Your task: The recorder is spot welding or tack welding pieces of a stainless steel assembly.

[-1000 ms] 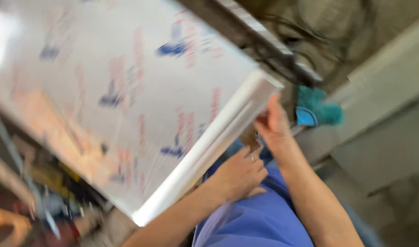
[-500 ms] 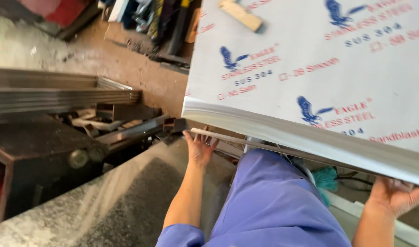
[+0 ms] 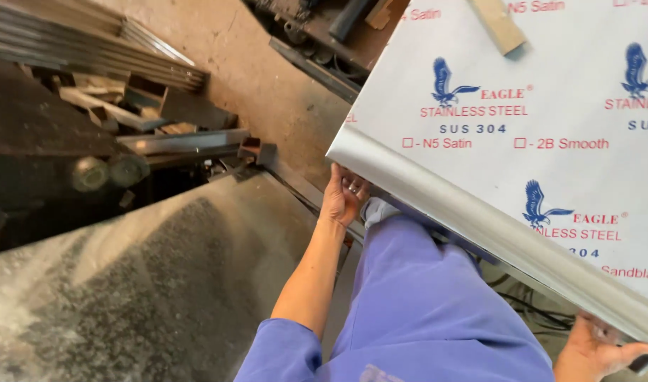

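Both hands are gripping the big steel sheet from below.
The left hand is cupping the steel sheet at its bent corner; the right hand is holding its lower edge, sheet lying above the person's lap.

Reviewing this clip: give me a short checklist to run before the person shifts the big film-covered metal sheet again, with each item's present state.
1. Left hand gripping under the bent edge of the metal sheet: ok, fingers curl beneath the corner.
2. Right hand holding the same edge: cannot tell, it is mostly hidden under the sheet at the frame corner.
3. Top of sheet free of loose items: not ok, a wooden block lies on it.
4. Hands protected from the edge: not ok, both are bare.
5. Floor to the left free of obstacles: not ok, metal bars and scrap are piled there.
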